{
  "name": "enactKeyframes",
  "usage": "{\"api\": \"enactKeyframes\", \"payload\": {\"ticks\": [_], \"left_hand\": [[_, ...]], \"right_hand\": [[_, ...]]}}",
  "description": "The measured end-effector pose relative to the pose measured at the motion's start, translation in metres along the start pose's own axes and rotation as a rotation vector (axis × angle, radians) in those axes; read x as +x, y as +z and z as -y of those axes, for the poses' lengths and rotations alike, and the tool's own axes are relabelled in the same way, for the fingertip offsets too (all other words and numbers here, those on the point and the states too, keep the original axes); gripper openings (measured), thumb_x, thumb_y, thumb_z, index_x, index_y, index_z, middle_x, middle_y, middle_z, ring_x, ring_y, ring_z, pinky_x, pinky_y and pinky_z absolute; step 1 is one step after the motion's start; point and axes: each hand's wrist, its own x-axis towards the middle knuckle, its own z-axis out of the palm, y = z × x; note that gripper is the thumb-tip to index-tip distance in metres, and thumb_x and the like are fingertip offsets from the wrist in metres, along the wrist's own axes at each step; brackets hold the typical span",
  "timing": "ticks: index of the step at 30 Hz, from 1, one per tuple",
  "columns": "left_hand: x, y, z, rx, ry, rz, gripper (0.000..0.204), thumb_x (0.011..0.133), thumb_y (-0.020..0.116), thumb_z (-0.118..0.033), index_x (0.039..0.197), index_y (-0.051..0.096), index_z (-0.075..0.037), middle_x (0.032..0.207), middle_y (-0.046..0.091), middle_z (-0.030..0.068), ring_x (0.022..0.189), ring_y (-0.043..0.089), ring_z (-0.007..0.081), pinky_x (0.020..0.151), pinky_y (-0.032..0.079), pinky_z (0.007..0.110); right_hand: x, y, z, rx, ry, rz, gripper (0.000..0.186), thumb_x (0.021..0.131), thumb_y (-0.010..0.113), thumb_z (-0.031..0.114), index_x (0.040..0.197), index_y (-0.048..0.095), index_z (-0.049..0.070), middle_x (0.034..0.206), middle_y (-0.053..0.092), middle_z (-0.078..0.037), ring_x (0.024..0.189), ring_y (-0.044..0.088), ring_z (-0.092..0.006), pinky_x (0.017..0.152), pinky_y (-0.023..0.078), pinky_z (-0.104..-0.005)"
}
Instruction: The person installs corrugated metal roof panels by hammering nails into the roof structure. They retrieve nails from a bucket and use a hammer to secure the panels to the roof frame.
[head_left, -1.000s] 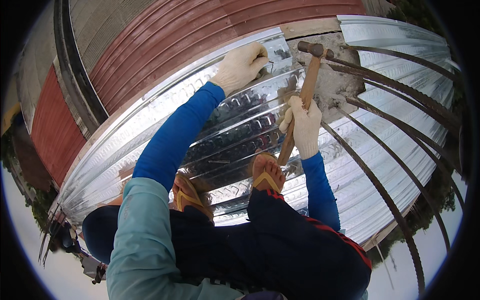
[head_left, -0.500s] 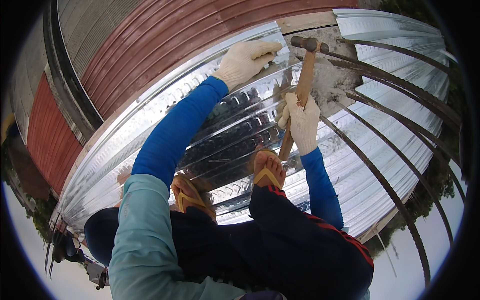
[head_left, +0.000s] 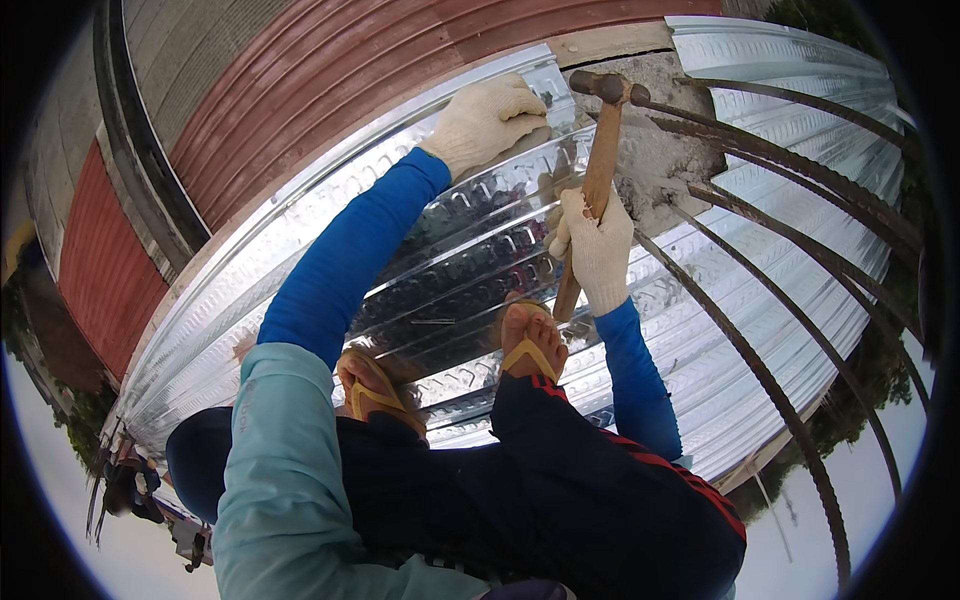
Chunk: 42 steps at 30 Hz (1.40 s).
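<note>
My right hand (head_left: pixel 598 240), in a cream knit glove, is wrapped round the wooden handle of a hammer (head_left: pixel 604 148). The dark metal head points up and away, over rough concrete at the end of a shiny ribbed metal sheet (head_left: pixel 470 260). My left hand (head_left: pixel 485 122), gloved alike, rests on the far end of that sheet. Its fingers are bent together by the end rib; whatever they grip is hidden. A thin, nail-like piece (head_left: pixel 433 321) lies on the sheet between my sandalled feet.
Several rusty rebars (head_left: pixel 770 370) curve out from the concrete (head_left: pixel 655 150) on the right. More ribbed metal sheeting (head_left: pixel 800 90) lies beyond them. Red corrugated roofing (head_left: pixel 330 90) runs along the far left, beside a dark gutter-like strip (head_left: pixel 135 130). People are at the lower left.
My left hand's fingers have drawn in, the extended forefinger now bent. The hammer and right hand have shifted slightly left, still over the concrete; the whole view has moved a little.
</note>
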Motion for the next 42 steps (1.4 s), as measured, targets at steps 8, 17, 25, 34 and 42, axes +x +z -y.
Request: {"api": "enactKeyframes", "payload": {"ticks": [8, 17, 25, 34, 42], "left_hand": [[0.001, 0.004, 0.001, -0.051, -0.038, 0.044, 0.022, 0.102, 0.072, -0.030, 0.109, 0.082, -0.012, 0.109, 0.075, 0.0086, 0.103, 0.072, 0.0343, 0.090, 0.058, 0.044], [0.003, 0.000, 0.000, 0.065, -0.049, 0.094, 0.027, 0.104, 0.070, -0.032, 0.112, 0.084, -0.011, 0.109, 0.074, 0.0113, 0.104, 0.072, 0.0362, 0.091, 0.058, 0.046], [0.004, 0.007, 0.005, 0.086, 0.025, 0.008, 0.021, 0.100, 0.077, -0.030, 0.107, 0.081, -0.010, 0.101, 0.072, 0.0085, 0.095, 0.071, 0.0332, 0.085, 0.058, 0.044], [0.001, 0.007, 0.010, 0.077, 0.015, 0.022, 0.024, 0.102, 0.075, -0.032, 0.107, 0.082, -0.010, 0.103, 0.071, 0.0095, 0.098, 0.070, 0.0331, 0.087, 0.057, 0.043], [0.001, 0.005, 0.010, 0.118, 0.013, 0.079, 0.025, 0.105, 0.071, -0.032, 0.112, 0.081, -0.010, 0.107, 0.072, 0.0101, 0.103, 0.070, 0.0345, 0.090, 0.057, 0.045]], "right_hand": [[-0.014, -0.004, 0.003, -0.179, -0.072, -0.057, 0.025, 0.103, 0.073, 0.018, 0.116, 0.062, -0.001, 0.073, 0.066, -0.005, 0.058, 0.066, -0.0114, 0.053, 0.052, -0.0280], [-0.044, -0.012, -0.010, -0.494, -0.151, -0.047, 0.061, 0.106, 0.065, 0.017, 0.162, 0.046, 0.003, 0.111, 0.072, -0.015, 0.085, 0.068, -0.0191, 0.076, 0.056, -0.0338], [-0.048, 0.001, 0.006, -0.519, -0.158, -0.087, 0.067, 0.107, 0.064, 0.019, 0.166, 0.039, 0.000, 0.107, 0.072, -0.023, 0.085, 0.071, -0.0286, 0.080, 0.057, -0.0376], [-0.050, 0.001, 0.002, -0.445, -0.289, -0.133, 0.065, 0.107, 0.064, 0.026, 0.166, 0.045, 0.006, 0.092, 0.072, -0.015, 0.075, 0.069, -0.0237, 0.070, 0.057, -0.0390], [-0.057, -0.005, 0.009, -0.666, -0.230, -0.122, 0.067, 0.102, 0.064, 0.021, 0.163, 0.044, 0.001, 0.086, 0.065, -0.010, 0.075, 0.069, -0.0144, 0.065, 0.056, -0.0319]]}}
